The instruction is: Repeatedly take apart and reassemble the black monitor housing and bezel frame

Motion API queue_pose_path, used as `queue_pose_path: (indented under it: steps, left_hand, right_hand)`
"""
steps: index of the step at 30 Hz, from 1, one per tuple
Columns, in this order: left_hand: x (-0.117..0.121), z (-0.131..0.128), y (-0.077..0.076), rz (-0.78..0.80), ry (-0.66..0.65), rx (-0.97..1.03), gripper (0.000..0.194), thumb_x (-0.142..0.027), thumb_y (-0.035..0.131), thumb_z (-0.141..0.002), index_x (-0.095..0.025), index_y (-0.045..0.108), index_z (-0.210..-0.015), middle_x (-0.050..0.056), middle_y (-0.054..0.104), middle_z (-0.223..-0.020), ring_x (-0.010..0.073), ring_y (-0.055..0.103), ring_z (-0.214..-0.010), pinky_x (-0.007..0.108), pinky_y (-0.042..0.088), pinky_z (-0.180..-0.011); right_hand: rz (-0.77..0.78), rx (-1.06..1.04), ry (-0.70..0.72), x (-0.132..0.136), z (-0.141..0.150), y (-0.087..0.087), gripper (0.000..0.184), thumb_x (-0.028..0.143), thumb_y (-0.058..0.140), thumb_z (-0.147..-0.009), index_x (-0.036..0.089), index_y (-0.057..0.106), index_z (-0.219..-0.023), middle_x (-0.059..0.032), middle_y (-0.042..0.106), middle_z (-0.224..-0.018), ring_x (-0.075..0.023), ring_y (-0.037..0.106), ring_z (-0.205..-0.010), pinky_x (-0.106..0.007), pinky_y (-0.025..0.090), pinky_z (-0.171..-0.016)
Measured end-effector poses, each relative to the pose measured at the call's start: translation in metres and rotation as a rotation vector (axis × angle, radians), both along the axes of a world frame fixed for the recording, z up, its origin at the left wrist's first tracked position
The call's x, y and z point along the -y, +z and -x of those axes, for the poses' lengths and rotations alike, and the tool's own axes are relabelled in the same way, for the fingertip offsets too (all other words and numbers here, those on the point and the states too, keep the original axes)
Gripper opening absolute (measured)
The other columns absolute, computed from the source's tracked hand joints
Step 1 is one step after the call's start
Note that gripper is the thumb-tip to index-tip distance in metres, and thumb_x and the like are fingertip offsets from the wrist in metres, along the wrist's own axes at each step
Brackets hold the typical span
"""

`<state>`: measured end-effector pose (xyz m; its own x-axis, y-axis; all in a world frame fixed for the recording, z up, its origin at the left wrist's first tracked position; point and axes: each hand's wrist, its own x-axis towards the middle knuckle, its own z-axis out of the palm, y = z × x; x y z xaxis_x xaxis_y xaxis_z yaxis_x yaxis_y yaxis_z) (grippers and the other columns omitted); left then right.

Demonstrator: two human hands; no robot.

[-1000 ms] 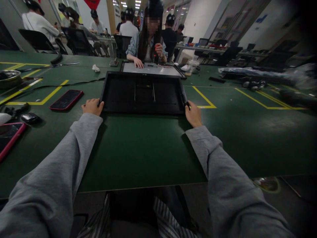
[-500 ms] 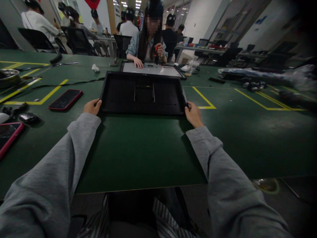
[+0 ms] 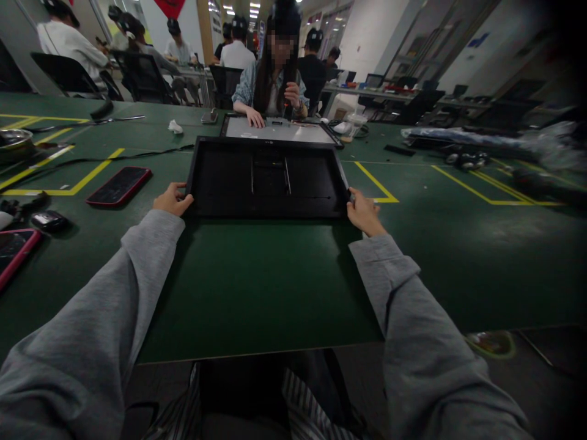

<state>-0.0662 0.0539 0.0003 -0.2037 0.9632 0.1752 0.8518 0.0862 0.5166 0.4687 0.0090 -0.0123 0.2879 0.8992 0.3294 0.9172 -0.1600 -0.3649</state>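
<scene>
A black monitor back cover point(image 3: 220, 183), a shallow rectangular tray shape with a raised rim and a slotted middle section, lies in front of me on the green table. At its left side my left hand point(image 3: 172, 199) is closed on the edge, thumb on the near corner. My right hand point(image 3: 365, 212) is closed around the right edge, its thumb and fingertips against the rim. Part of the fingers of each hand is hidden behind the edges. Just beyond the cover's far edge is a flat grey monitor panel point(image 3: 293, 131) with a dark frame.
A co-worker point(image 3: 274, 85) sits opposite, one hand on the grey panel, the other raised. On the left are a red-cased phone point(image 3: 120, 186), another phone point(image 3: 16, 253), a black mouse-like item point(image 3: 49, 220) and a metal bowl point(image 3: 16, 145). Plastic-wrapped items point(image 3: 463, 139) lie far right.
The cover appears slightly lower in view, its near edge closer to me. My hands have stayed at its two sides, with small shifts of the fingers. The co-worker's raised hand has moved slightly.
</scene>
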Motion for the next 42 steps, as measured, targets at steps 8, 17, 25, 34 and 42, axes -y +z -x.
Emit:
queue_pose_path:
  steps: [8, 17, 25, 34, 42]
  left_hand:
    - [0.001, -0.003, -0.002, 0.008, 0.036, -0.118, 0.053, -0.053, 0.051, -0.087, -0.022, 0.059, -0.129, 0.009, 0.075, -0.106, 0.0294, 0.068, -0.104, 0.039, 0.050, -0.087]
    - [0.006, -0.009, 0.004, -0.004, 0.057, -0.177, 0.052, -0.055, 0.045, -0.092, -0.022, 0.060, -0.129, 0.013, 0.072, -0.120, 0.0337, 0.064, -0.116, 0.048, 0.043, -0.099]
    - [0.004, -0.007, 0.002, -0.007, 0.045, -0.160, 0.051, -0.057, 0.046, -0.092, -0.023, 0.060, -0.128, 0.013, 0.072, -0.119, 0.0332, 0.064, -0.115, 0.047, 0.045, -0.097]
    - [0.001, -0.005, -0.001, -0.014, 0.033, -0.186, 0.051, -0.056, 0.047, -0.092, -0.022, 0.060, -0.128, 0.013, 0.073, -0.116, 0.0334, 0.065, -0.113, 0.046, 0.046, -0.096]
    - [0.002, -0.010, 0.000, -0.008, 0.049, -0.237, 0.048, -0.053, 0.044, -0.093, -0.022, 0.059, -0.128, 0.013, 0.073, -0.118, 0.0319, 0.066, -0.112, 0.045, 0.047, -0.096]
  right_hand:
    - [0.028, 0.030, -0.019, 0.002, 0.000, 0.003, 0.057, 0.031, 0.048, -0.087, 0.015, 0.046, -0.142, -0.0207, 0.063, -0.118, -0.0417, 0.051, -0.119, -0.066, 0.034, -0.100]
    - [-0.031, 0.003, -0.010, 0.004, 0.003, 0.000, 0.055, 0.038, 0.049, -0.088, 0.013, 0.047, -0.136, -0.0213, 0.063, -0.116, -0.0428, 0.052, -0.118, -0.066, 0.034, -0.100]
    - [-0.002, -0.030, -0.012, 0.003, 0.005, -0.002, 0.053, 0.036, 0.041, -0.092, 0.014, 0.043, -0.140, -0.0223, 0.062, -0.122, -0.0443, 0.047, -0.125, -0.068, 0.032, -0.101]
    - [-0.032, -0.050, -0.005, 0.001, 0.003, -0.007, 0.052, 0.042, 0.039, -0.094, 0.015, 0.044, -0.138, -0.0217, 0.063, -0.119, -0.0434, 0.049, -0.122, -0.068, 0.033, -0.099]
    - [-0.054, -0.068, -0.033, 0.000, 0.006, -0.008, 0.051, 0.043, 0.040, -0.094, 0.016, 0.046, -0.137, -0.0205, 0.065, -0.111, -0.0435, 0.052, -0.118, -0.069, 0.034, -0.097]
